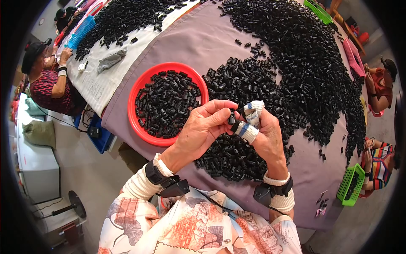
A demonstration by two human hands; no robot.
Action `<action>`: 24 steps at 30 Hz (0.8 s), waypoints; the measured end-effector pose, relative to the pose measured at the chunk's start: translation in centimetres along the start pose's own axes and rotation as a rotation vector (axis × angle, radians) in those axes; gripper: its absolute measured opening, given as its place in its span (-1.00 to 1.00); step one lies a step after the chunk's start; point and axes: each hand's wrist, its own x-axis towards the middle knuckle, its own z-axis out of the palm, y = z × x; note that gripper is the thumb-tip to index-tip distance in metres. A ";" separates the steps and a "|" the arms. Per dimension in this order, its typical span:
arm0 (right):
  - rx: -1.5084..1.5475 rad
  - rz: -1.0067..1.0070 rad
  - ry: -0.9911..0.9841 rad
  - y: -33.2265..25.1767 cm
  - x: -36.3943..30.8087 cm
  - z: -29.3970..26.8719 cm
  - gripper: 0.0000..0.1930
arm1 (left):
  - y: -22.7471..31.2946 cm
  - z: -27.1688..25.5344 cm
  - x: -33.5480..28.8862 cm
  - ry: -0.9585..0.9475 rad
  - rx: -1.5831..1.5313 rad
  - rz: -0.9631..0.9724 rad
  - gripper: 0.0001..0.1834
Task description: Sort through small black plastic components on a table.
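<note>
In front of me, my left hand [203, 127] pinches a small black plastic piece [231, 117], barrel-shaped, between thumb and fingertips. My right hand [270, 134] meets it from the other side, its fingers curled in, with blue-striped white cloth sleeves [247, 131] on thumb and finger. Whether its fingertips grip the same piece is hidden. Under and beyond both hands spreads a loose heap of like black pieces [241, 80]. Left of my left hand stands a round red tray [134, 114] holding many more.
A mauve cloth [169, 46] covers the table. A larger black heap [296, 55] lies far right. A green basket [341, 188] sits at the right edge, a pink basket [353, 57] farther back. Other people work at left and right. A fan [77, 204] stands lower left.
</note>
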 end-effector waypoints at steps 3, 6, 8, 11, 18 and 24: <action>-0.052 -0.061 0.024 0.4 -0.2 0.1 -0.75 | 0.0 -0.1 0.0 -0.006 0.039 0.009 -0.75; -0.149 -0.076 0.013 0.5 -0.2 -0.2 -0.75 | -0.4 0.3 0.4 0.044 0.118 0.045 -0.75; -0.083 -0.042 0.020 0.5 -0.3 -0.1 -0.76 | -0.6 0.4 0.5 0.051 0.097 0.026 -0.76; 0.022 0.037 0.025 0.6 -0.3 -0.3 -0.76 | -0.5 0.3 0.4 0.002 0.052 0.037 -0.77; 0.143 0.175 0.019 1.3 -0.5 -0.6 -0.76 | -0.7 0.2 0.6 0.017 0.073 0.044 -0.78; 0.209 0.158 0.002 1.4 -0.5 -0.3 -0.76 | -0.7 0.1 0.5 -0.028 0.014 0.052 -0.76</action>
